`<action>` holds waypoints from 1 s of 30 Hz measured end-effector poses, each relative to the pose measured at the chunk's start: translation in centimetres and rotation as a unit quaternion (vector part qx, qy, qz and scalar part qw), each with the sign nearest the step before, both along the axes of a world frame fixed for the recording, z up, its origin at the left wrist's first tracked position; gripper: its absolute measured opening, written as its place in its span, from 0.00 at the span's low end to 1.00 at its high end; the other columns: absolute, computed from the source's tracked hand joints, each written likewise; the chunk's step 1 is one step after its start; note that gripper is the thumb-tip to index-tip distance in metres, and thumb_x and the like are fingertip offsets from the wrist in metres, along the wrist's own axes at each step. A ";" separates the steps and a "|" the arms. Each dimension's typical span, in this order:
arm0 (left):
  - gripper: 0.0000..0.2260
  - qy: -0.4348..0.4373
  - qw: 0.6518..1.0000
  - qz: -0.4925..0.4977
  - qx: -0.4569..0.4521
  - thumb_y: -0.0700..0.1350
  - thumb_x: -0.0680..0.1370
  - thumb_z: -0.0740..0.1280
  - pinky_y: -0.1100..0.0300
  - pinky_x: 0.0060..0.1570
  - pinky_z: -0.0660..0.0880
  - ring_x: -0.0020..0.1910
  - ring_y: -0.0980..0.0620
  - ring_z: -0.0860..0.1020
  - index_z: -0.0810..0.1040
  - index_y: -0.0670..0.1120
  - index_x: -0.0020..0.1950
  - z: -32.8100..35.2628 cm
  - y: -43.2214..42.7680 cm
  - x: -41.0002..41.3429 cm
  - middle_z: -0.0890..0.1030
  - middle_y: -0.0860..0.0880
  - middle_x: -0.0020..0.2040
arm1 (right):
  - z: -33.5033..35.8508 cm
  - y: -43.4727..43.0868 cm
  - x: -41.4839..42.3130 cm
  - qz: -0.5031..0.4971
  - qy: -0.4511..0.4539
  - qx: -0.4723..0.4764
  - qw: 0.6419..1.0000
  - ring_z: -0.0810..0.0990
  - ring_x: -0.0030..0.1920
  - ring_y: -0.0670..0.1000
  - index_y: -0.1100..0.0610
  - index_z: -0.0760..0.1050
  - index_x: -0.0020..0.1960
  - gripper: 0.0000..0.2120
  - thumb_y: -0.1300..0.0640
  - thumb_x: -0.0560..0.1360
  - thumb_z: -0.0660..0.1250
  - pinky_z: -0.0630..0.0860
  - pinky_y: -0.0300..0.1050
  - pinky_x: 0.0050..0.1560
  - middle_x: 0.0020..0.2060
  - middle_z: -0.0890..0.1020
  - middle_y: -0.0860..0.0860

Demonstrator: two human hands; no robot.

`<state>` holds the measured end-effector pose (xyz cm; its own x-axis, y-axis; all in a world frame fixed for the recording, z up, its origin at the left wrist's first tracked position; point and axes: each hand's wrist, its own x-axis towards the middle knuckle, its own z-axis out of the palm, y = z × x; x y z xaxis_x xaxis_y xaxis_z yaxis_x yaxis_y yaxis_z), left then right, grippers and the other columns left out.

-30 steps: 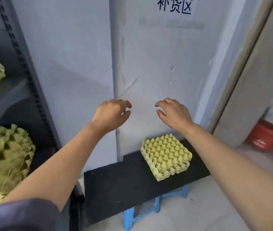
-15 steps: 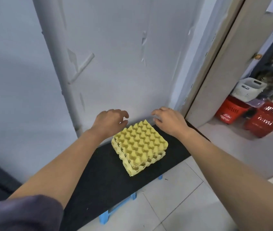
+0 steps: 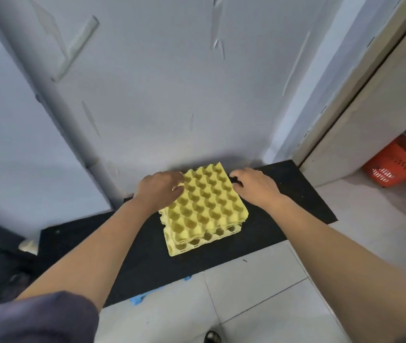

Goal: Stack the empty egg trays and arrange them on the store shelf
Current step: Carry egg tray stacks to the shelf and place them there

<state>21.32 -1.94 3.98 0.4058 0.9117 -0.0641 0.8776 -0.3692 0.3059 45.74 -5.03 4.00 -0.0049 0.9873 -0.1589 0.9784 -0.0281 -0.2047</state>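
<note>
Left hand (image 3: 158, 191) touches and right hand (image 3: 256, 186) flanks the stack of yellow moulded-pulp egg trays (image 3: 204, 206) on the black tabletop (image 3: 283, 209), fingers loosely curled, grip unclear. Misaligned lower trays could slide apart if lifted unevenly.

Head-worn view, steeply down, close.

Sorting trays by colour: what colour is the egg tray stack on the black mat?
The egg tray stack is yellow, clearest in the head view.
</note>
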 end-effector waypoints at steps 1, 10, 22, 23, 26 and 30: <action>0.13 0.003 1.000 0.009 -0.012 0.51 0.80 0.58 0.57 0.53 0.71 0.57 0.51 0.76 0.74 0.54 0.63 -1.0 0.1 0.2 0.78 0.54 0.57 | -0.9 0.3 0.4 0.000 0.005 -0.009 1.000 0.74 0.62 0.57 0.50 0.71 0.68 0.17 0.52 0.79 0.59 0.74 0.52 0.56 0.62 0.75 0.52; 0.22 0.008 0.986 0.119 -0.115 0.49 0.78 0.61 0.50 0.55 0.72 0.62 0.46 0.72 0.66 0.49 0.72 -12.8 1.2 0.9 0.73 0.48 0.64 | -11.6 3.3 3.4 -0.025 0.003 -0.114 0.993 0.73 0.59 0.61 0.57 0.66 0.70 0.21 0.51 0.80 0.58 0.75 0.54 0.55 0.60 0.71 0.58; 0.29 -0.060 0.958 0.212 -0.182 0.39 0.79 0.57 0.47 0.61 0.70 0.69 0.40 0.63 0.49 0.46 0.77 -27.0 3.1 1.9 0.57 0.42 0.74 | -25.4 6.0 3.9 -0.164 0.013 -0.136 0.977 0.61 0.70 0.65 0.56 0.46 0.78 0.29 0.53 0.82 0.54 0.66 0.58 0.65 0.75 0.53 0.60; 0.30 -0.082 0.954 0.217 -0.189 0.37 0.79 0.57 0.47 0.58 0.72 0.64 0.41 0.68 0.47 0.46 0.77 -27.4 2.9 1.9 0.57 0.42 0.73 | -25.6 6.0 4.0 -0.169 0.010 -0.121 0.978 0.63 0.68 0.64 0.56 0.47 0.78 0.28 0.54 0.82 0.54 0.67 0.58 0.64 0.73 0.57 0.61; 0.34 -0.121 0.943 0.244 -0.192 0.36 0.78 0.58 0.52 0.42 0.74 0.48 0.45 0.73 0.42 0.48 0.77 -27.7 2.8 2.4 0.62 0.41 0.71 | -25.7 6.2 4.6 -0.210 0.027 -0.094 0.973 0.68 0.65 0.65 0.58 0.47 0.78 0.29 0.57 0.81 0.55 0.68 0.58 0.61 0.68 0.66 0.62; 0.25 -0.173 0.898 0.340 -0.221 0.36 0.75 0.62 0.60 0.31 0.68 0.48 0.44 0.74 0.61 0.40 0.71 -28.0 3.5 2.5 0.72 0.38 0.62 | -25.9 6.8 5.2 -0.291 0.073 -0.101 0.949 0.72 0.62 0.63 0.64 0.61 0.71 0.23 0.60 0.78 0.60 0.72 0.55 0.56 0.64 0.70 0.61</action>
<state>23.86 1.54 -24.03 -0.1688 0.8726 -0.4583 0.6791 0.4400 0.5876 50.93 1.81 -21.87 0.4943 0.7793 -0.3852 0.7472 -0.6074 -0.2699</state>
